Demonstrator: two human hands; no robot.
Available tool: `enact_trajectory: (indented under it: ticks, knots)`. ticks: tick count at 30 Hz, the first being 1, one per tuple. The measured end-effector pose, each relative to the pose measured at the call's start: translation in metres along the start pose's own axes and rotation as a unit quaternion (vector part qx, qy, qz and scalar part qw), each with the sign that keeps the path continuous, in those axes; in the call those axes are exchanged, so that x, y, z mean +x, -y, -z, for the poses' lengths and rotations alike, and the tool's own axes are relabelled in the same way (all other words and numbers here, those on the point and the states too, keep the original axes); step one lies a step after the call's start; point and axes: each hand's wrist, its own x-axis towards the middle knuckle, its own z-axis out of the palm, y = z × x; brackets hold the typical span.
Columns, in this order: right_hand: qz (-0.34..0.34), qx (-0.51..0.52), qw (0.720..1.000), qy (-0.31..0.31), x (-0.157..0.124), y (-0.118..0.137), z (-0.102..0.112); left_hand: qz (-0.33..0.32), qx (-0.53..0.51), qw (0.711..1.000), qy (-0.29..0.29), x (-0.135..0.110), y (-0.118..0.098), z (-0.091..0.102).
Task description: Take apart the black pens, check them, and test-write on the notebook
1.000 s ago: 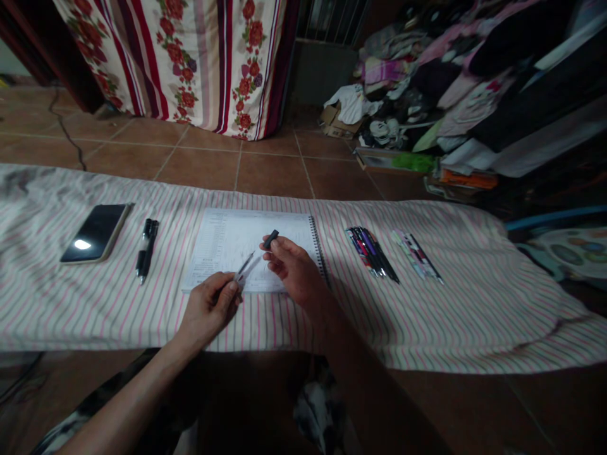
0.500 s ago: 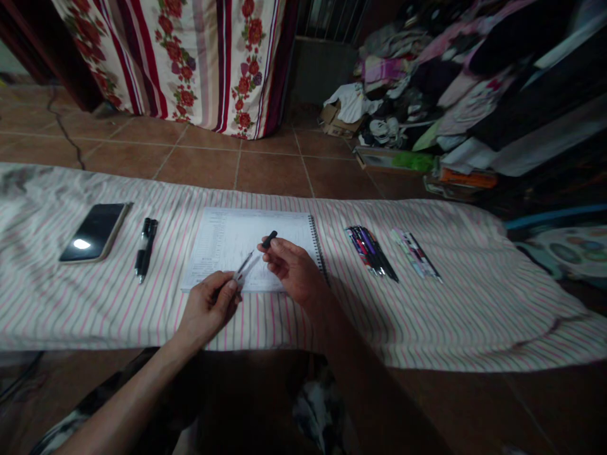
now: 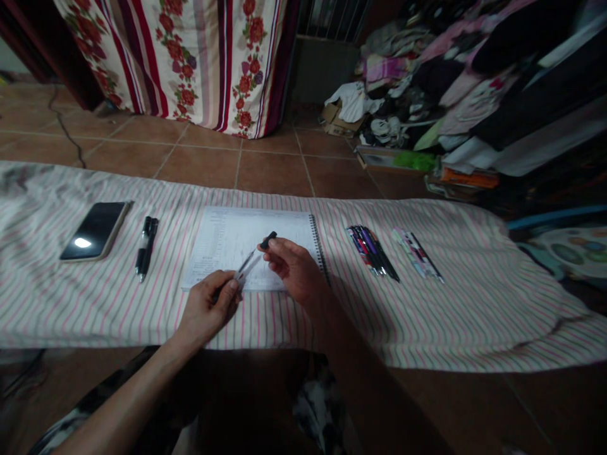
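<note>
My left hand [image 3: 211, 304] is closed on a pen [image 3: 245, 264] whose thin, bare refill tip points up and to the right; its rear part is hidden in the fingers. Between thumb and fingertips, my right hand [image 3: 294, 268] pinches a short black pen part [image 3: 268, 240], perhaps a cap or grip piece. The pen's tip is at or very near the lower end of that black part; whether they touch I cannot tell. Both hands are over an open spiral notebook [image 3: 203, 243] with a printed and written page.
Left of the notebook lie two black pens [image 3: 147, 249] and a smartphone [image 3: 95, 232]. To the right are a bundle of dark pens [image 3: 372, 253] and a smaller group of light-coloured pens [image 3: 417, 254]. A striped cloth [image 3: 474, 297] covers the surface. Clothes [image 3: 427, 82] are heaped beyond.
The gap between the pen's tip and the black part has narrowed. Both hands keep their grips, and the other things stay where they were.
</note>
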Motion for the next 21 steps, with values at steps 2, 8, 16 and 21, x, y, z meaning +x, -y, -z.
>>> enact_trajectory:
  ticks: [2,8,16,21]
  knots:
    - [0.001,0.007,1.0,0.002,0.0001,-0.0009,0.0,-0.002,0.001,1.0,-0.001,0.0001,-0.0001,0.0003]
    - [0.0,-0.002,1.0,-0.003,-0.0001,-0.0011,-0.0016,-0.012,0.01,1.0,-0.001,0.0004,0.0001,0.001]
    - [0.007,-0.018,1.0,-0.008,-0.0014,0.0007,-0.003,-0.019,0.03,0.999,0.006,-0.0001,-0.0006,0.0016]
    - [0.005,-0.031,0.999,-0.004,-0.0018,0.0019,-0.004,-0.018,0.033,0.999,0.026,0.0,-0.0006,0.0005]
